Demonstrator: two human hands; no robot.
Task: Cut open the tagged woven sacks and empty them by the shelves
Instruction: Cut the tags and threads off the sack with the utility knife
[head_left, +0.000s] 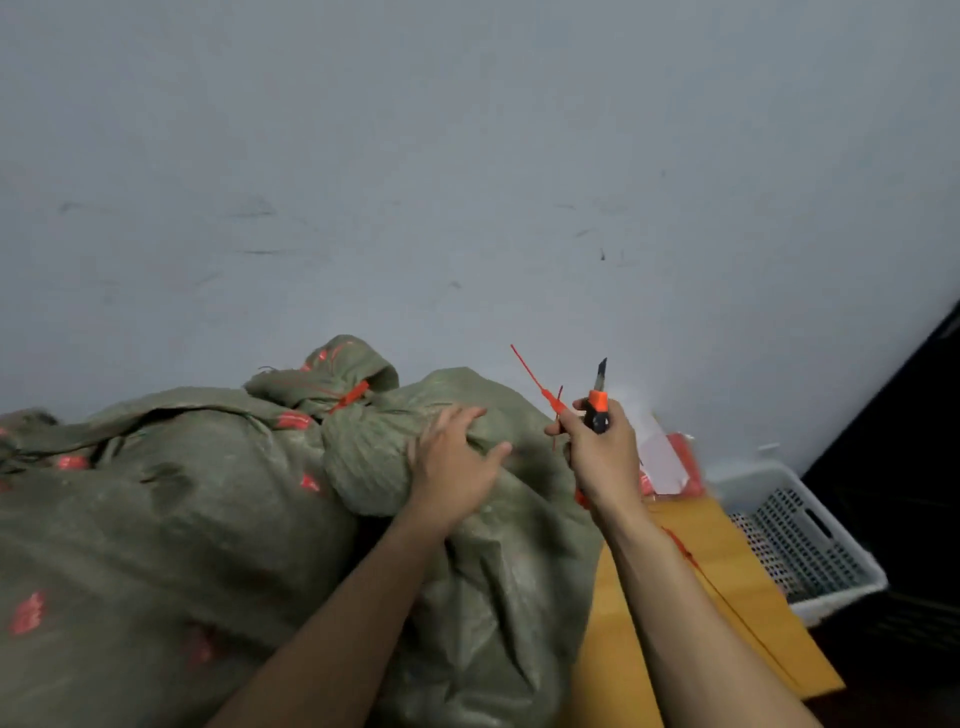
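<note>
No readable text anywhere. Red printed marks (28, 613) on the green woven sacks (156, 545) are too blurred to make out as characters or a logo. Red tag (352, 396) at the tied neck of the far sack: nothing legible. Utility knife (597, 402): no readable brand.

Scuffed grey wall (467, 156) in back, white perforated basket (802, 538) off right, just beside a yellow cardboard box (743, 561).
</note>
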